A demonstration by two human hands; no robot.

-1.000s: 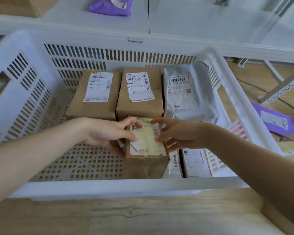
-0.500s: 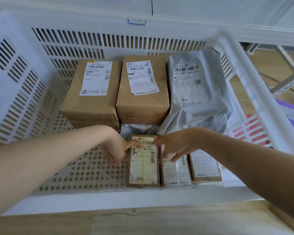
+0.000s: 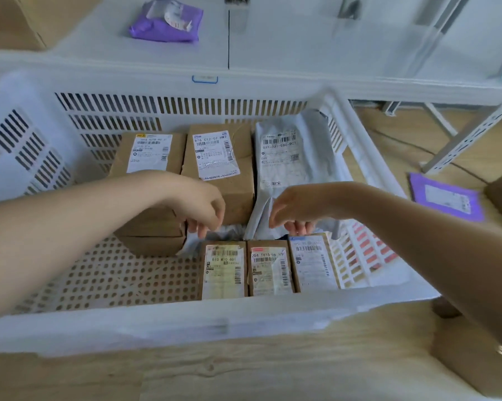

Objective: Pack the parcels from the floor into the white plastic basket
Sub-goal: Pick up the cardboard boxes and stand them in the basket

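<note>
Head view showed your left hand [image 3: 199, 206] and right hand [image 3: 294, 208] hovering loose-fingered, gripping nothing, inside the white plastic basket [image 3: 169, 319]. The small brown parcel [image 3: 223, 269] lay flat on its floor, just below your fingers, beside two others.

Both arms reach forward — left hand [image 3: 199, 205], right hand [image 3: 294, 208], fingers loosely curled, empty.

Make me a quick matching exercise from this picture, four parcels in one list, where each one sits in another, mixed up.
Things:
1. grey mailer bag
2. purple envelope
3. purple pouch
4. yellow-label box

Places:
A. on the white shelf
B. far right corner of the basket
C. on the floor, right of the basket
D. basket's near row, leftmost

Pairs: 1-B, 2-C, 3-A, 4-D
</note>
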